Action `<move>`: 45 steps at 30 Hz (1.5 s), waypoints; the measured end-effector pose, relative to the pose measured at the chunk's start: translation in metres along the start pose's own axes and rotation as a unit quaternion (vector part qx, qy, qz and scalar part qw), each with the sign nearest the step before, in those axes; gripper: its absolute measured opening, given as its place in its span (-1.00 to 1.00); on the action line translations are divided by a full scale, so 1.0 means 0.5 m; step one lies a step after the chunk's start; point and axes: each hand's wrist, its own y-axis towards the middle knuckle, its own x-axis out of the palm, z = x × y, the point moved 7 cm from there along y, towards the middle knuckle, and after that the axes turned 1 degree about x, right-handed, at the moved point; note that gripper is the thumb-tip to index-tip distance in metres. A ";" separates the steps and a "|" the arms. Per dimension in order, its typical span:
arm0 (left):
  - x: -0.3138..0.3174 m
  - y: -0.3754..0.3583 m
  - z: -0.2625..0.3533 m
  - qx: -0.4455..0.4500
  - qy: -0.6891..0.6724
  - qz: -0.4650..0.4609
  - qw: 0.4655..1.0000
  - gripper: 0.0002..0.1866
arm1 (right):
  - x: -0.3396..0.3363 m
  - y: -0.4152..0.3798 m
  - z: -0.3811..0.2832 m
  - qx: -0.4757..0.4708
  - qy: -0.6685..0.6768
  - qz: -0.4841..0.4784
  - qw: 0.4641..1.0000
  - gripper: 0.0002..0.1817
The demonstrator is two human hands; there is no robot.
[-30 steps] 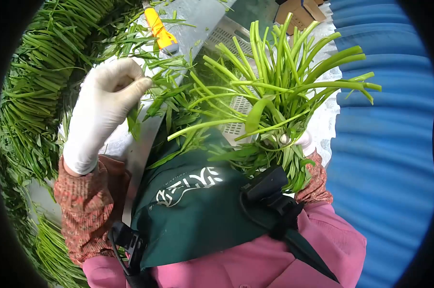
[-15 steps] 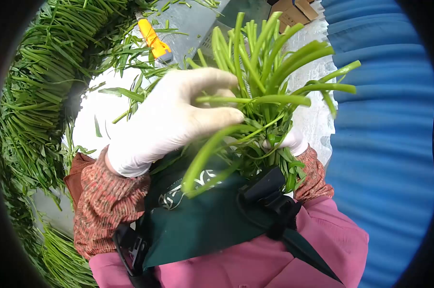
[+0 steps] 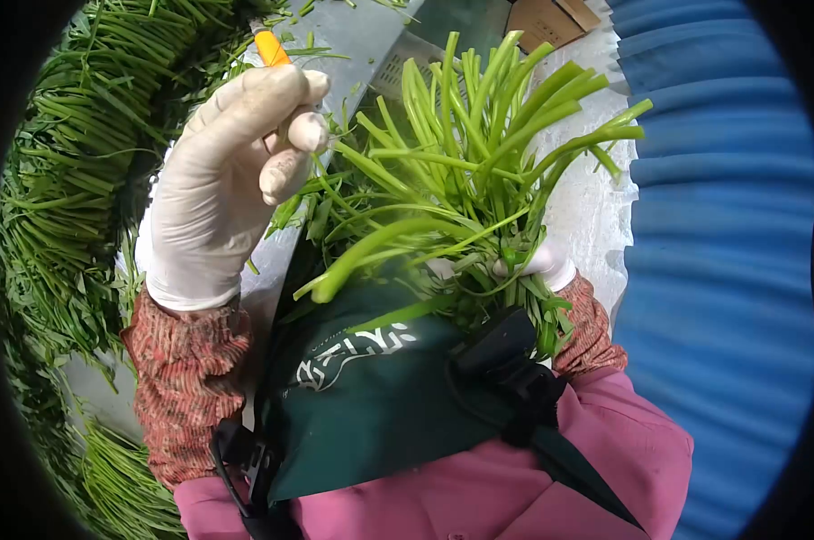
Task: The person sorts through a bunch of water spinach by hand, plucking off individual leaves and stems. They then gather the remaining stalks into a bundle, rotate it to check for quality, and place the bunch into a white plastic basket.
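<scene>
My left hand (image 3: 236,162), in a white glove, is raised left of the green bunch (image 3: 488,153), fingers curled together. Whether they pinch something small is hidden. The fingers overlap the view of a yellow-orange knife handle (image 3: 270,48); contact cannot be made out. My right hand (image 3: 547,263), also gloved and partly covered by leaves, grips the bunch low down. Thick pale-green cut stem ends fan upward and to the left from it, while leaves hang beneath, before the dark green apron (image 3: 362,423).
Rows of leafy green stems (image 3: 74,171) fill the left side, with another pile (image 3: 128,486) at the lower left. Loose leaves lie on the metal surface (image 3: 357,40). A cardboard box (image 3: 547,22) stands at the top; blue ridged material (image 3: 722,243) covers the right.
My left hand has moved left and up, away from the stems, and its fingers have curled in. The bunch remains in my right hand, its left stems spread further left.
</scene>
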 end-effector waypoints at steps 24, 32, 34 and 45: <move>-0.018 -0.014 0.060 0.036 0.110 0.015 0.993 -0.83 | -0.018 0.008 0.050 0.097 -0.072 0.065 0.991 -0.36; 0.081 -0.037 -0.021 -0.064 0.405 -0.063 0.910 -0.80 | 0.013 0.016 0.031 0.087 0.008 0.074 0.993 -0.23; 0.087 -0.037 -0.056 -0.097 0.338 -0.087 0.932 -0.82 | 0.022 0.013 0.020 0.084 0.022 0.079 0.993 -0.20; 0.008 -0.026 0.048 -0.032 0.161 0.051 0.985 -0.92 | 0.009 0.002 0.023 0.075 0.067 0.082 0.992 -0.18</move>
